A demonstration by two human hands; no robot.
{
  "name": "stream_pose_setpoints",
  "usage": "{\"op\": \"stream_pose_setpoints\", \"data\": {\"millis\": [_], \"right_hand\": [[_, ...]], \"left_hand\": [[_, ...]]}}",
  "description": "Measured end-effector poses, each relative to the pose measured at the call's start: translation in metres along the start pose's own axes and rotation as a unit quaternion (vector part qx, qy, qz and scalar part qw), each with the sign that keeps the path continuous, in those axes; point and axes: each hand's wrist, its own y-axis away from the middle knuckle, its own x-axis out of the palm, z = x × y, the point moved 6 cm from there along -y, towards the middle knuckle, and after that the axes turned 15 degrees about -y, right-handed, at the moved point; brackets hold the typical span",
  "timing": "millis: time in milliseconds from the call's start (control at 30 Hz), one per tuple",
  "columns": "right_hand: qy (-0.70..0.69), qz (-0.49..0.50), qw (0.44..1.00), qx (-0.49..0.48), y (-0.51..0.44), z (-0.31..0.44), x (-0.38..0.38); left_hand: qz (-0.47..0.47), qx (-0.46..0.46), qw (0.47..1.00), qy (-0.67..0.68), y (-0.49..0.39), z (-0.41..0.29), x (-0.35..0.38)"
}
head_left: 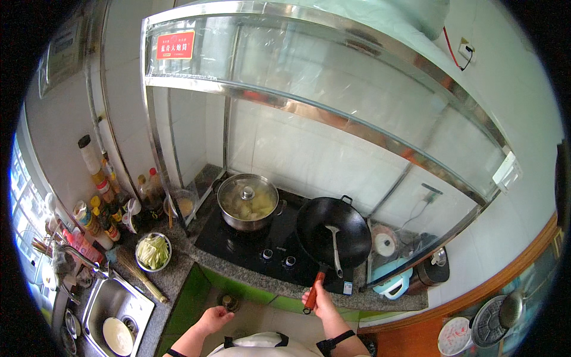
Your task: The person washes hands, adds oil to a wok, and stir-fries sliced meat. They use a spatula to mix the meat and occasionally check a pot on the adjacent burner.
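Observation:
My right hand (324,304) is wrapped around the reddish wooden handle (313,292) of a black wok (312,232). The wok sits on the right side of a black glass gas hob (241,243). Inside it rests a metal spatula (334,245), its handle leaning over the near rim. My left hand (215,319) hovers in front of the counter with its fingers curled. A small dark jar-like object (229,302) appears right beside those fingers; whether they touch it I cannot tell. On the left side of the hob stands a steel pot (246,223) under a glass lid, with pale yellowish pieces inside.
A bowl of cut pale-green vegetable (153,252) stands left of the hob, beside a straw brush (142,279). A steel sink (100,308) holds a cream bowl (118,337). Sauce bottles (105,218) line the wall. A metal-framed clear screen (312,109) surrounds the hob.

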Motion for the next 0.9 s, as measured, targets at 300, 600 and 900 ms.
{"op": "stream_pose_setpoints", "data": {"millis": [300,600,900], "right_hand": [[0.566,-0.127,0.705,-0.408,-0.001,0.127,0.015],[0.786,-0.093,0.570,-0.223,0.038,0.142,0.051],[0.798,-0.091,0.569,-0.175,0.108,0.128,0.040]], "left_hand": [[-0.015,0.017,1.000,-0.008,0.007,-0.007,-0.003],[-0.039,-0.001,0.999,0.014,0.006,0.001,-0.004],[-0.016,0.021,1.000,-0.007,-0.003,0.003,0.004]]}}
